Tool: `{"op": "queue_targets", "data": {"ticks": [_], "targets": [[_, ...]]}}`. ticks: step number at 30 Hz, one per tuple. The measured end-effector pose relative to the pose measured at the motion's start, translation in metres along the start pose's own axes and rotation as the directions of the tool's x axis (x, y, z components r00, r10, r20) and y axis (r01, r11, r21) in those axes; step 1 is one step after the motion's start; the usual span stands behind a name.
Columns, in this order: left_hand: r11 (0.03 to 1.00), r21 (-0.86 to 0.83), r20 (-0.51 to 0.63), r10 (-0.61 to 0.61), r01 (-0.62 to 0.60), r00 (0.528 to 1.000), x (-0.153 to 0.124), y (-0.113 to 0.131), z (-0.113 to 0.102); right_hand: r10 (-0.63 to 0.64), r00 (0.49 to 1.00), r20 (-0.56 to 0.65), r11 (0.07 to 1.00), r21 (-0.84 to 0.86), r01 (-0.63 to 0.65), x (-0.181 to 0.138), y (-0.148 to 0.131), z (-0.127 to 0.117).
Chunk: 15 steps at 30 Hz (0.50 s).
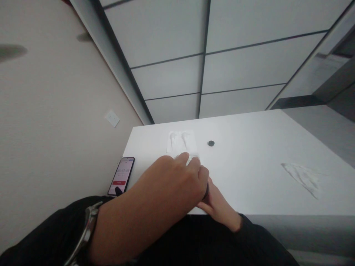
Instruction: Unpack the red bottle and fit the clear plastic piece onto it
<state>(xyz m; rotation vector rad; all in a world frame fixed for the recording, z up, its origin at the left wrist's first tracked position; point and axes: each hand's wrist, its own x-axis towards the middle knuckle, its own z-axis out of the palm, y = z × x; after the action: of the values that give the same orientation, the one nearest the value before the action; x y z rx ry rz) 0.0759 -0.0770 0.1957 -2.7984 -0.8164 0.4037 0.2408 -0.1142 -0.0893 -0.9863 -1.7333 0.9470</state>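
Note:
My left hand (172, 184), with a metal watch on the wrist, reaches over the near edge of the white table (249, 166). Its fingers are curled together, and something small and clear shows at the fingertips (192, 159). My right hand (220, 207) comes from a dark sleeve and lies just under and behind the left hand. The left hand hides its fingers. A sliver of something dark (206, 191) shows between the two hands. Just beyond the fingertips lies a white packet (181, 142) with two pale pieces in it.
A phone (122, 175) with a lit screen lies at the table's left corner. A small black round thing (211, 143) sits right of the packet. A crumpled clear wrapper (305, 176) lies at the right. A wall with a socket (112, 118) is on the left.

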Motion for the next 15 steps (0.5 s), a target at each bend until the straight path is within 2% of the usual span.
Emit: {"op": "queue_targets", "data": {"ticks": [4,9,15], "targets": [[1.0,0.011,0.002,0.016,-0.016,1.0,0.001,0.0,-0.002,0.008,1.0,-0.009,1.0,-0.01,-0.008,-0.001,0.002,0.001],[0.999,0.008,0.079,0.039,-0.04,0.996,0.003,-0.001,-0.005,0.031,1.0,0.0,0.999,-0.005,-0.031,-0.001,0.003,0.0],[0.999,-0.019,0.06,0.03,-0.029,0.998,0.008,-0.002,-0.011,0.056,0.998,0.031,0.998,0.005,-0.056,0.0,0.002,0.0]]}}
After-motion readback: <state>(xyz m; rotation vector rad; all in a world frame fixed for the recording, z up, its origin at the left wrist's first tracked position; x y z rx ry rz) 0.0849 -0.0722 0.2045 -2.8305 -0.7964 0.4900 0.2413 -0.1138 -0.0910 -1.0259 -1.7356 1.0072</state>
